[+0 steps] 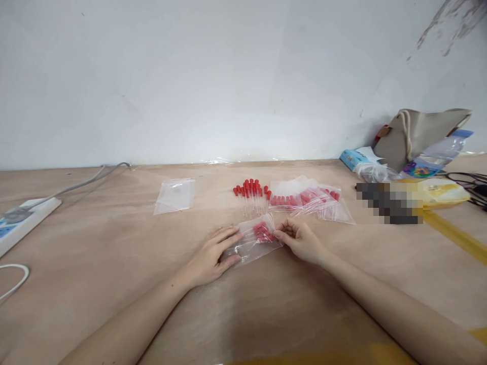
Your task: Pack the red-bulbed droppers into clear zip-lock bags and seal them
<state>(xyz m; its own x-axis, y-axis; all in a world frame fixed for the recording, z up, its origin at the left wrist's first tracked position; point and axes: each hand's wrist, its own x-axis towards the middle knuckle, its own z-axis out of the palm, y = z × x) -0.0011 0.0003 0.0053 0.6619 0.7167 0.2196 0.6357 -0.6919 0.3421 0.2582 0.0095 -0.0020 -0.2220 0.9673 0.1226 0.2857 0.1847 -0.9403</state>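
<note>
A clear zip-lock bag with several red-bulbed droppers inside lies tilted on the table in front of me. My left hand rests on its left end, fingers stretched out flat and thumb apart. At the opposite end, by the bag's opening, my right hand pinches the edge between thumb and forefinger. Just beyond the bag is a loose pile of droppers with red bulbs and clear stems. Right of that pile, filled zip-lock bags overlap one another. Flat bags without droppers lie to the left.
A power strip with a grey cable sits at the left edge. At the right are a blue tissue pack, a beige bag, a plastic bottle, yellow packaging and black cables. A white wall borders the table's back.
</note>
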